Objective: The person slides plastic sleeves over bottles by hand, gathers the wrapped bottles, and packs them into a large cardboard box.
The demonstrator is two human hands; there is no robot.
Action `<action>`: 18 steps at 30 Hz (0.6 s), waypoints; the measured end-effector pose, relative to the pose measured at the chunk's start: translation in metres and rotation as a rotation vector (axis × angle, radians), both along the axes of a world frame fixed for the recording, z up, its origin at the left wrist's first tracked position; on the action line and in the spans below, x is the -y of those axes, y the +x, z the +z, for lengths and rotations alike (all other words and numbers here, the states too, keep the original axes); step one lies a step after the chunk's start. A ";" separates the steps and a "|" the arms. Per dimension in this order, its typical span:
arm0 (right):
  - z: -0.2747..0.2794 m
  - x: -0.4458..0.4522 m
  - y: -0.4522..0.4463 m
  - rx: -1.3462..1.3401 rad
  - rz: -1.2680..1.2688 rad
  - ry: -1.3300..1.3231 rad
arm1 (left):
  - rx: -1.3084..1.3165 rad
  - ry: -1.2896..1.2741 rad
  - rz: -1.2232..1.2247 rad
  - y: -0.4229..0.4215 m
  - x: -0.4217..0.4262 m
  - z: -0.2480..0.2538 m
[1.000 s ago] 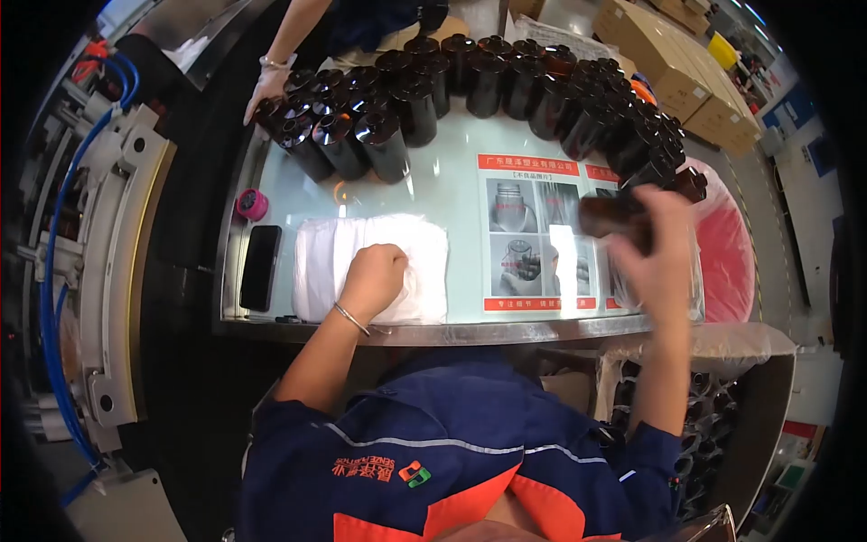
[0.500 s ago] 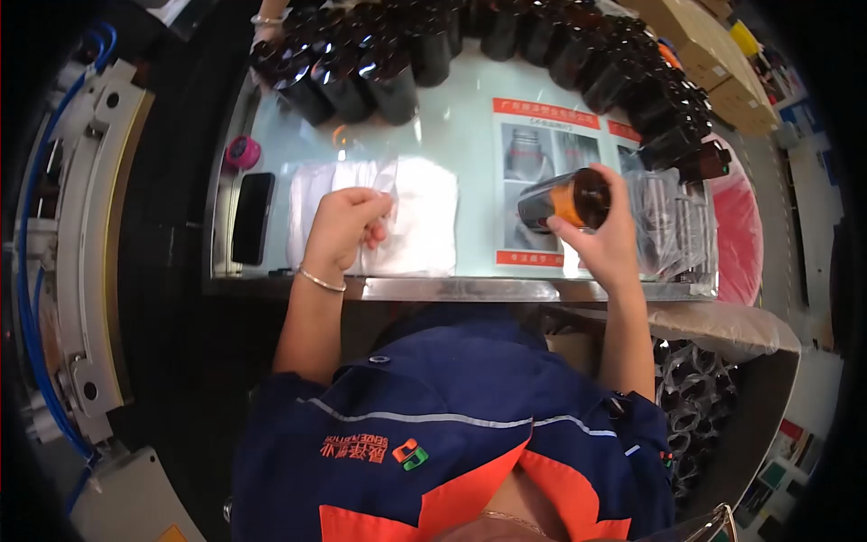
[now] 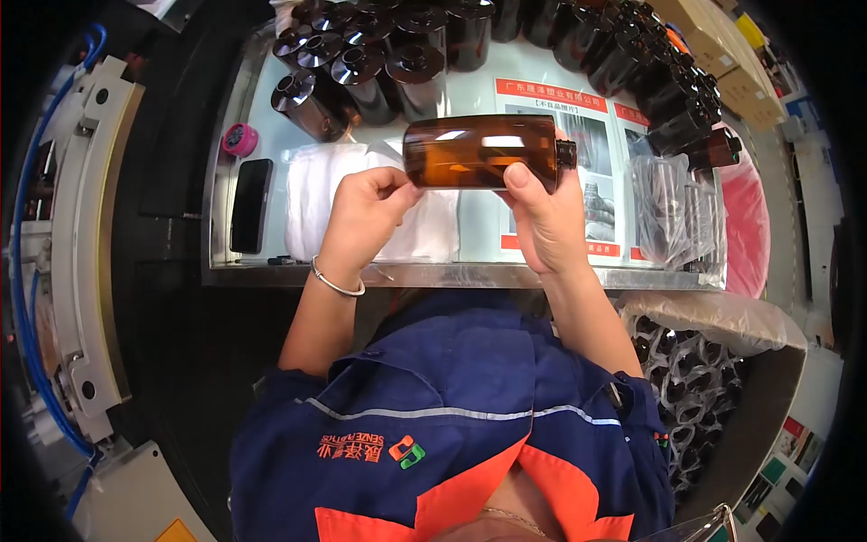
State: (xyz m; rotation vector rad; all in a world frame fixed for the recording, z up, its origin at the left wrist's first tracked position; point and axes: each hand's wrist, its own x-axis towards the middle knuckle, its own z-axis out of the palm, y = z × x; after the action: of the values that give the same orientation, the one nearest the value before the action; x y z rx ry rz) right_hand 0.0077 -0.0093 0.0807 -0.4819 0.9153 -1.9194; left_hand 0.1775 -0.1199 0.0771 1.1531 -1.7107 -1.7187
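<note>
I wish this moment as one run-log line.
right hand: holds amber bottle sideways; left hand: near bottle base, contact unclear; white stack: on table; dark bottles: farther back

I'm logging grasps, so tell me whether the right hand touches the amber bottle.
Touching. The head view shows the right hand holding the amber bottle, with its thumb lying over the bottle's side.

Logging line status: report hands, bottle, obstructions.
Right hand gripping brown bottle, held sideways. Left hand near its base, fingers curled. Nothing visibly blocking.
</note>
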 end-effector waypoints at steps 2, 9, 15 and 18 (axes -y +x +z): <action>-0.005 -0.001 -0.005 -0.076 -0.078 -0.001 | 0.021 -0.076 -0.065 0.003 0.002 0.003; 0.008 -0.020 -0.018 0.042 -0.084 -0.082 | -0.006 -0.151 -0.085 -0.010 -0.007 0.002; -0.010 -0.034 -0.031 -0.166 -0.285 -0.004 | 0.046 -0.181 0.104 0.009 -0.001 0.007; -0.008 -0.042 -0.036 -0.194 -0.298 0.015 | 0.281 -0.266 0.075 0.018 0.003 0.002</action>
State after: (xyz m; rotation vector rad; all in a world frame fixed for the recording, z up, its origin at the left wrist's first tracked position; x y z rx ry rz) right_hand -0.0288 0.0331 0.0727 -0.5552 1.1811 -2.1579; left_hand 0.1955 -0.1230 0.0796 1.3616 -1.9616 -1.2835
